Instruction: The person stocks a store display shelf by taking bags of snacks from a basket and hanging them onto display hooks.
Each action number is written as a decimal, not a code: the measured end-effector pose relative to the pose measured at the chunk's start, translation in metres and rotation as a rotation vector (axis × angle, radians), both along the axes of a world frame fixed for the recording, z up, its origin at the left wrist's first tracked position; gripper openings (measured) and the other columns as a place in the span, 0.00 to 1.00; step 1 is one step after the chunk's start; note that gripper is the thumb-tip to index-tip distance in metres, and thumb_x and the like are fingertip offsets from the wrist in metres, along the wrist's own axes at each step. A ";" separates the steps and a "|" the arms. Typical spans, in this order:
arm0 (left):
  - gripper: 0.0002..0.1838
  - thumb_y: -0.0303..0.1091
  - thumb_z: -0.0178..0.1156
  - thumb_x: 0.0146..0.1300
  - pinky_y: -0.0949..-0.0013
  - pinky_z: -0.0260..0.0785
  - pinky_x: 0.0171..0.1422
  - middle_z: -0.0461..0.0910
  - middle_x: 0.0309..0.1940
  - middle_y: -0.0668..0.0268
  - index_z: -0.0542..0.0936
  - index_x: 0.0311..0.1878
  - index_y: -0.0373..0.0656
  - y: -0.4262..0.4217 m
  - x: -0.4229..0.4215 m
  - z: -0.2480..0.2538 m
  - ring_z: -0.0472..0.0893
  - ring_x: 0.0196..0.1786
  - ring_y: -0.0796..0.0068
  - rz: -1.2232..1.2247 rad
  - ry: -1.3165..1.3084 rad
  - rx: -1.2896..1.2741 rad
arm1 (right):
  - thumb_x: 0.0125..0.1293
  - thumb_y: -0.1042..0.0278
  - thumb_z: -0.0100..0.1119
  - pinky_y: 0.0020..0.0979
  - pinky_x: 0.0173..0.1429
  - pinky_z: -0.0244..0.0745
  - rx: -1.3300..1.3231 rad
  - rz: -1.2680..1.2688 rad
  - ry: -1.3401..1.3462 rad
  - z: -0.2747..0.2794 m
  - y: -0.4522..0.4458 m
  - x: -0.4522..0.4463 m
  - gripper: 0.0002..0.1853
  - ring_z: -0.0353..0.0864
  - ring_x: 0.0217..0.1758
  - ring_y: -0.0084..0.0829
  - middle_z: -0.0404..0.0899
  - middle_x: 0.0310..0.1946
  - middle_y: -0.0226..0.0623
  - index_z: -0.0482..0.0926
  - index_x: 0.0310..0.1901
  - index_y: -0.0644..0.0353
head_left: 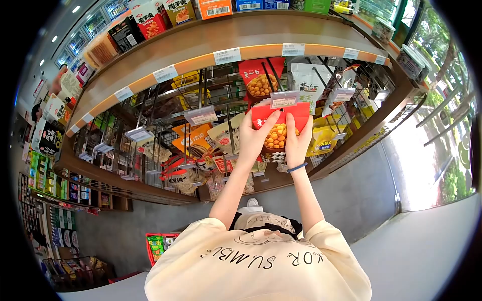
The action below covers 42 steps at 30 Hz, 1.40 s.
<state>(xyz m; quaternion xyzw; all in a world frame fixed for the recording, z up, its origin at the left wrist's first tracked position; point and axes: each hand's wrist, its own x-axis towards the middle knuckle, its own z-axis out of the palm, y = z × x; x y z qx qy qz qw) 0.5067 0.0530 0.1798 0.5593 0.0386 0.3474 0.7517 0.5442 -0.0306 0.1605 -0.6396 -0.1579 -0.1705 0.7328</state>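
Note:
A red snack bag (275, 138) with round yellow balls pictured on it is between my two hands, just in front of a hanging rack. My left hand (254, 134) grips its left side, thumb on the front near the top. On the right side my right hand (297, 135) grips it the same way; a blue band circles that wrist. The bag's top edge is close beneath a price tag holder (284, 99) at a hook's end. Behind it hangs a similar red bag (261, 80). Whether the held bag is on the hook I cannot tell.
Above the rack runs a brown shelf (201, 44) with boxed snacks. A silver-white bag (307, 83) and a yellow bag (323, 139) hang to the right. Metal hooks with tags stick out toward me. A red-edged green package (156, 246) is low at the left.

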 end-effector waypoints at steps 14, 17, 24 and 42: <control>0.09 0.24 0.58 0.51 0.80 0.66 0.36 0.77 0.30 0.69 0.77 0.37 0.32 0.015 0.008 0.011 0.73 0.31 0.85 0.167 0.035 0.275 | 0.57 0.66 0.56 0.25 0.39 0.68 0.100 0.107 0.022 0.008 0.010 0.009 0.15 0.73 0.34 0.23 0.74 0.32 0.37 0.66 0.40 0.66; 0.09 0.23 0.58 0.49 0.77 0.66 0.38 0.79 0.29 0.61 0.78 0.36 0.34 0.016 0.009 0.012 0.76 0.32 0.78 0.236 0.060 0.375 | 0.57 0.66 0.56 0.24 0.39 0.68 0.095 0.107 0.026 0.011 0.009 0.006 0.14 0.72 0.34 0.23 0.74 0.32 0.37 0.66 0.40 0.66; 0.07 0.22 0.57 0.50 0.78 0.64 0.34 0.75 0.25 0.65 0.78 0.34 0.32 0.016 0.006 0.021 0.72 0.28 0.81 0.284 -0.005 0.458 | 0.57 0.67 0.55 0.24 0.39 0.68 0.094 0.100 0.026 0.017 0.009 0.005 0.13 0.72 0.35 0.23 0.74 0.32 0.37 0.67 0.39 0.66; 0.07 0.26 0.59 0.52 0.80 0.65 0.32 0.78 0.25 0.68 0.79 0.33 0.34 0.010 0.015 0.031 0.73 0.27 0.86 0.201 -0.002 0.216 | 0.56 0.71 0.54 0.24 0.40 0.67 0.080 0.112 -0.005 0.022 0.008 0.017 0.11 0.72 0.35 0.23 0.74 0.31 0.37 0.68 0.39 0.66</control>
